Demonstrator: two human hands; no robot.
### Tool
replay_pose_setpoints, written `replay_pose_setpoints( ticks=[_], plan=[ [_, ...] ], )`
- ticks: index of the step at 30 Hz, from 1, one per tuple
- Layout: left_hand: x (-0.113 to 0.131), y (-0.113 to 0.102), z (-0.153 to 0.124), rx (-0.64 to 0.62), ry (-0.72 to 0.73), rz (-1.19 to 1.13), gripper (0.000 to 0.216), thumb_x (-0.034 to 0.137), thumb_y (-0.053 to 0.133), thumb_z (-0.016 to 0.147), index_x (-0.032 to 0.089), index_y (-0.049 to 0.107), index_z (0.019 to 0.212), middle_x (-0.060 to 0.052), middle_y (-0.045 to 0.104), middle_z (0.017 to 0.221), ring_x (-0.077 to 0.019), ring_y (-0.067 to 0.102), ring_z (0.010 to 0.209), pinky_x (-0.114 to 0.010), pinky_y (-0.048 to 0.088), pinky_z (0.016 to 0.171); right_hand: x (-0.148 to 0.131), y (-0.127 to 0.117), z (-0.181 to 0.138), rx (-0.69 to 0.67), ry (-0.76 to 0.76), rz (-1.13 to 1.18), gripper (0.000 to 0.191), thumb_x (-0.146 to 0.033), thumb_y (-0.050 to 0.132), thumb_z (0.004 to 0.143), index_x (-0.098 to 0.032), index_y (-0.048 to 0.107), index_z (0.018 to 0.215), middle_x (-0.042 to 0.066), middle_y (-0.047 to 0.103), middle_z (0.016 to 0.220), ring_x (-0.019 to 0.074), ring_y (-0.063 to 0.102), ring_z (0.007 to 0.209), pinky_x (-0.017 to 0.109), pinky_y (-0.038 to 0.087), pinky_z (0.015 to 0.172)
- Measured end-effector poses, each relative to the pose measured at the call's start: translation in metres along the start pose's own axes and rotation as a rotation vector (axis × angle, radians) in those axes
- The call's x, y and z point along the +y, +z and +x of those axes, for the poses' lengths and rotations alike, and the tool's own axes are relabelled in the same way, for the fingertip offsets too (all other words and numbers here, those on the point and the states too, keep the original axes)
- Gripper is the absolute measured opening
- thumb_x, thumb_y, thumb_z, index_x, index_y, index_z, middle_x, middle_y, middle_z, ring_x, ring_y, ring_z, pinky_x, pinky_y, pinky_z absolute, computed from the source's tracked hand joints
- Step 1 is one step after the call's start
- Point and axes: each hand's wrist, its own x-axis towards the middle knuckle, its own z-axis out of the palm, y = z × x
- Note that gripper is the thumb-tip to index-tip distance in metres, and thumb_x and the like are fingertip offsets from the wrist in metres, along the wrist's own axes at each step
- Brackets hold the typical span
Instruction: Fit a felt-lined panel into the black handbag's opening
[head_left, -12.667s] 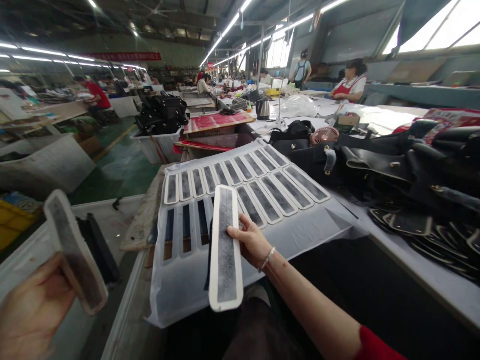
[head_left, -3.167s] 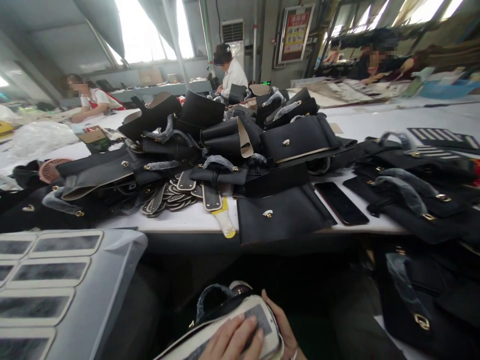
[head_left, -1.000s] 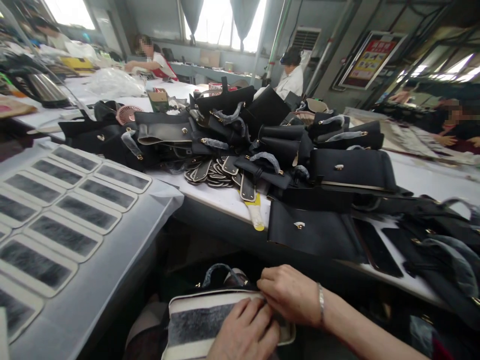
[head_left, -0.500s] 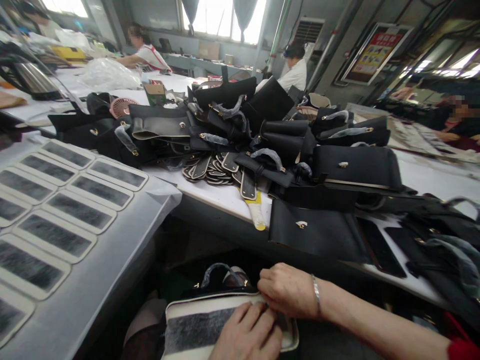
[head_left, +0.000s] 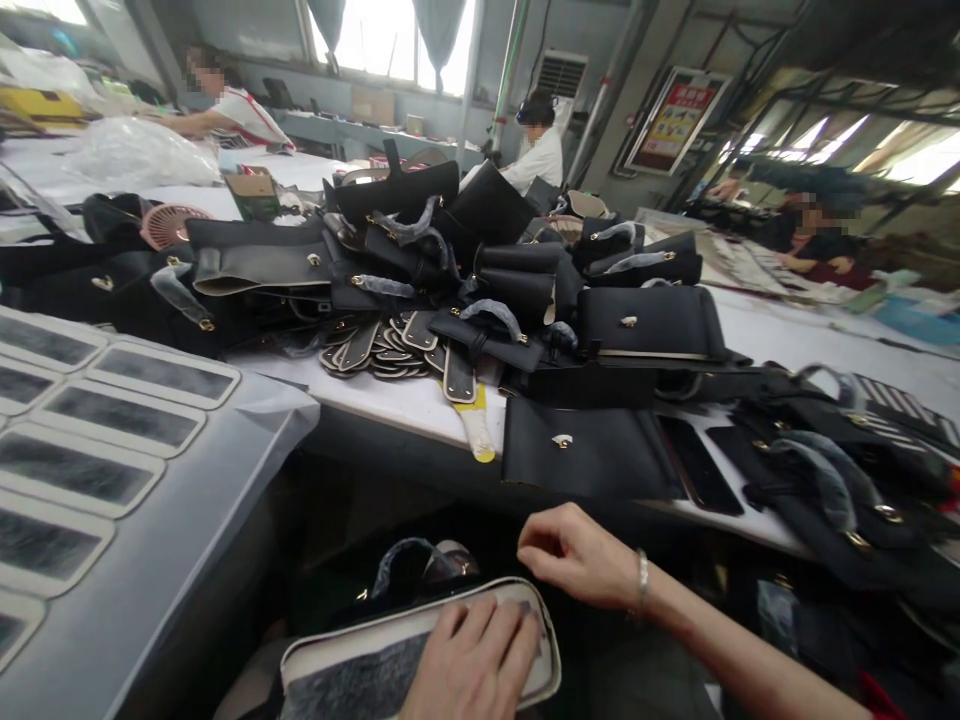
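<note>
Room: a workshop hall with bright windows, wall posters and other people seated at long tables well beyond the hands.
Table: a white table [head_left: 420, 400] just beyond the hands, heaped with black bags [head_left: 645, 320] and black strap tabs [head_left: 382, 350].
Side surface: grey sheet [head_left: 225, 450] to the left of the hands, carrying rows of cream-edged grey strips [head_left: 124, 415].
Panel: a cream-bordered panel [head_left: 352, 660] with a grey fuzzy centre and rounded corners, lying low in view under the left hand, atop a dark bag.
Left hand: left hand [head_left: 472, 665] lies flat, fingers spread, pressing the panel.
Right hand: right hand [head_left: 581, 560] hovers just above the panel's far edge, fingers loosely curled, holding nothing; bracelet at wrist.
</note>
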Motion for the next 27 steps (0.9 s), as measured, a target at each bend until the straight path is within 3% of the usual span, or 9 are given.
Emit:
replay_pose_setpoints(
  ticks=[3,8,13,15,19,22,24,27],
  plan=[
    [0.001,0.002,0.003,0.031,-0.005,0.016,0.023,0.037,0.056,0.094,0.024,0.061,0.113,0.005,0.067,0.102,-0.0152,0.056,0.089,-0.032,0.037,0.076,-0.001,0.001,-0.006,-0.027,-0.049,-0.062,0.015,-0.019,0.057,0.082,-0.014,0.069,0.074,0.001,0.067,0.066,0.0111,0.059,0.058,0.019,0.04,0.054],
    [0.004,0.004,0.005,0.051,-0.04,-0.045,0.025,0.04,0.047,0.098,0.022,0.062,0.106,0.003,0.067,0.092,-0.0169,0.056,0.082,-0.033,0.037,0.074,-0.008,0.004,-0.003,-0.094,-0.155,-0.251,0.018,-0.013,0.053,0.08,-0.015,0.064,0.067,0.006,0.068,0.07,0.0148,0.06,0.063,0.026,0.035,0.058],
    [0.006,0.007,0.005,0.084,-0.078,-0.069,0.042,0.043,0.027,0.103,0.019,0.062,0.103,0.001,0.067,0.09,-0.0175,0.056,0.079,-0.034,0.037,0.074,-0.013,-0.005,0.002,-0.2,-0.221,-0.376,0.016,-0.017,0.054,0.083,-0.015,0.065,0.073,0.007,0.069,0.075,0.0154,0.061,0.064,0.027,0.032,0.055],
    [0.005,0.01,0.004,0.089,-0.074,-0.081,0.051,0.052,0.023,0.101,0.02,0.062,0.103,0.001,0.066,0.089,-0.0173,0.056,0.078,-0.033,0.037,0.073,-0.013,-0.006,0.005,-0.225,-0.232,-0.417,0.012,-0.017,0.055,0.082,-0.014,0.066,0.076,0.007,0.07,0.077,0.0161,0.062,0.064,0.028,0.031,0.055],
    [0.004,0.011,0.004,0.07,-0.067,-0.111,0.059,0.071,0.038,0.09,0.02,0.062,0.106,0.0,0.065,0.088,-0.0181,0.056,0.079,-0.033,0.039,0.072,-0.01,-0.001,0.007,-0.214,-0.23,-0.468,0.01,-0.017,0.055,0.082,-0.013,0.065,0.083,0.008,0.069,0.081,0.0168,0.061,0.065,0.029,0.032,0.055],
    [0.005,0.01,0.003,0.052,-0.059,-0.094,0.039,0.052,0.056,0.09,0.02,0.061,0.112,-0.001,0.065,0.093,-0.0188,0.056,0.082,-0.032,0.04,0.073,-0.01,0.007,0.001,-0.175,-0.22,-0.484,0.012,-0.015,0.052,0.084,-0.012,0.064,0.086,0.01,0.067,0.084,0.0187,0.06,0.069,0.03,0.033,0.057],
    [0.006,0.009,0.002,0.043,-0.065,-0.08,0.029,0.042,0.056,0.093,0.021,0.061,0.112,-0.001,0.065,0.094,-0.0189,0.056,0.083,-0.032,0.041,0.074,-0.012,0.013,-0.007,-0.154,-0.217,-0.492,0.013,-0.013,0.05,0.085,-0.011,0.063,0.087,0.012,0.065,0.085,0.0206,0.06,0.073,0.031,0.033,0.058],
    [0.008,0.008,0.002,0.04,-0.061,-0.097,0.044,0.059,0.047,0.093,0.019,0.062,0.107,-0.002,0.065,0.093,-0.019,0.057,0.083,-0.033,0.042,0.075,-0.013,0.018,-0.018,-0.082,-0.167,-0.259,0.015,-0.012,0.048,0.084,-0.011,0.063,0.084,0.014,0.064,0.085,0.0225,0.057,0.075,0.034,0.033,0.062]
  ],
)
